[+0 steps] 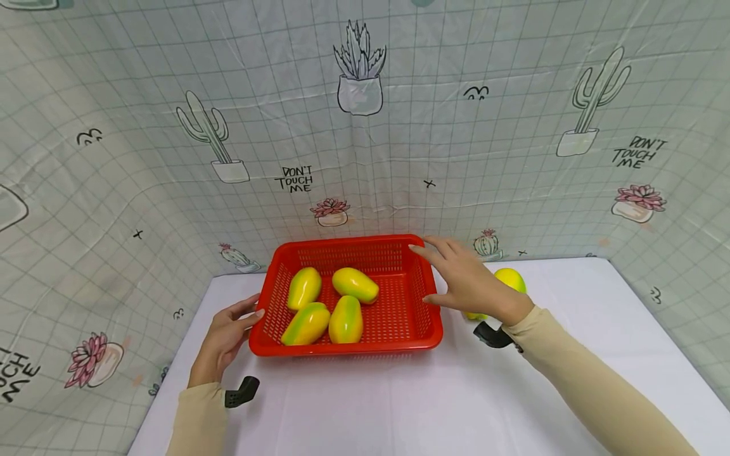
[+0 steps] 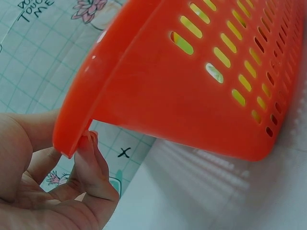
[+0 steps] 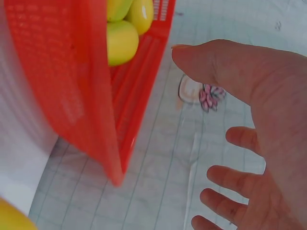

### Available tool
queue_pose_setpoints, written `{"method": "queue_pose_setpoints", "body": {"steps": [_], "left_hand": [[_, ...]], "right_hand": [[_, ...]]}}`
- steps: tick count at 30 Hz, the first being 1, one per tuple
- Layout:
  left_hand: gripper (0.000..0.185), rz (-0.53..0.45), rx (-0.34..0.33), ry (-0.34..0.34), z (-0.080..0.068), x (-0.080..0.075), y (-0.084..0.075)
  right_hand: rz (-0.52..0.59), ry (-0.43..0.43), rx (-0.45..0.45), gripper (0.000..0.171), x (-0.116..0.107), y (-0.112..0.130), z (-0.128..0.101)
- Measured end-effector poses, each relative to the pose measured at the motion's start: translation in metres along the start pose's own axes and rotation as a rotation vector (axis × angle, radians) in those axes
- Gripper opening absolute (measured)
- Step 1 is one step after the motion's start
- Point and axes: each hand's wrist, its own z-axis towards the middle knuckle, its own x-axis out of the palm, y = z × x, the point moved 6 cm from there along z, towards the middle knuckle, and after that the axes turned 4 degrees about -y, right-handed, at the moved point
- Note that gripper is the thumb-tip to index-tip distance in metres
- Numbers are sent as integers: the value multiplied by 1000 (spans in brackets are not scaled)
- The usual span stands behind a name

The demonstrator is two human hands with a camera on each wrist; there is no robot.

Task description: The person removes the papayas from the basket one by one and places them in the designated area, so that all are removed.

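The left hand (image 1: 224, 334) pinches the rim of the red basket (image 1: 342, 350) at its left end, fingers and thumb clamped on the lip, so the basket stretches rightward from them. Just inside, to the right of those fingers, lie four yellow-green fruits (image 1: 346, 321), touching or close together. The right hand (image 1: 470, 278) has its fingers and thumb spread apart and holds nothing; the basket's right end sits just beside its fingertips, with the fruits well to their left. Behind these fingers, partly hidden by the hand, more yellow fruit (image 1: 509, 278) shows on the white table (image 1: 353, 411).
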Motion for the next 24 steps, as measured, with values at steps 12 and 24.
{"method": "queue_pose_setpoints", "body": {"steps": [12, 24], "left_hand": [[61, 0, 10, 2, 0, 0, 0], [60, 6, -2, -9, 1, 0, 1]], "right_hand": [[14, 100, -29, 96, 19, 25, 28], [-1, 179, -86, 96, 35, 47, 46]]}}
